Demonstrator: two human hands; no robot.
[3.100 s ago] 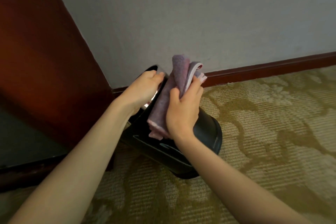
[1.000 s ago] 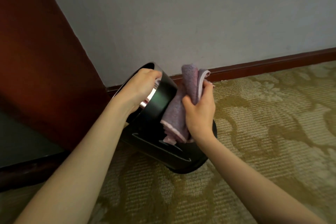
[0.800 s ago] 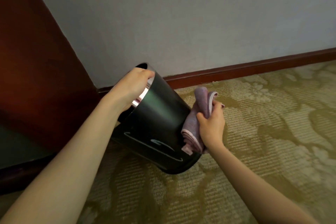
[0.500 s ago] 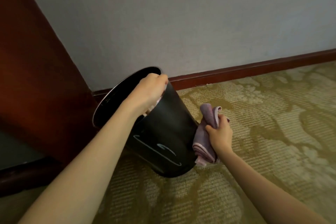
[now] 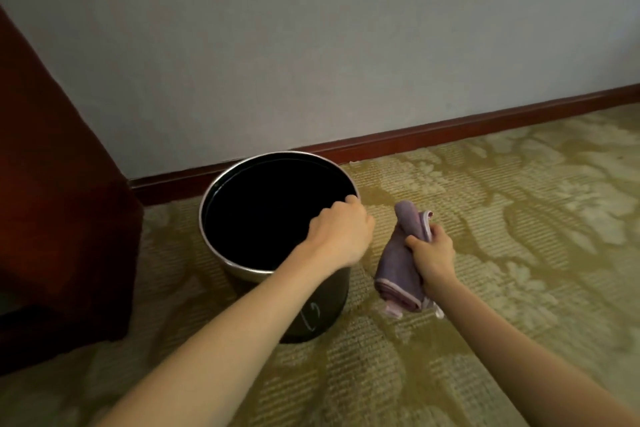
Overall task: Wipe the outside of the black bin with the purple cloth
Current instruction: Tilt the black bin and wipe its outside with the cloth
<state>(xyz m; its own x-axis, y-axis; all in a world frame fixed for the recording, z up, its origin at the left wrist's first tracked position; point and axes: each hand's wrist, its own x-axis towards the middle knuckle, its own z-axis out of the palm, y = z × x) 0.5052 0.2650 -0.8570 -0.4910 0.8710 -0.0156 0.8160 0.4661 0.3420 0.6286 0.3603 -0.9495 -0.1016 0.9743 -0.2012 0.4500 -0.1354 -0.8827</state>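
Standing upright on the patterned carpet (image 5: 485, 218), the bin (image 5: 311, 308) sat near the skirting (image 5: 450, 130) and grey wall (image 5: 311, 45), with a dark wooden cabinet (image 5: 52, 201) close on its left; nothing lay between the bin and the hands. The bin was black and round with a bright metal rim, its dark mouth open to the camera and a pale curved mark low on its near side. The left hand (image 5: 341, 236) gripped the rim at its right edge. The right hand (image 5: 433, 256) was clenched around the folded purple cloth (image 5: 401, 263), held just beside the bin and clear of it. Half a second earlier the bin had been tilted with the cloth pressed against its side; it had since been set level and the cloth drawn away.
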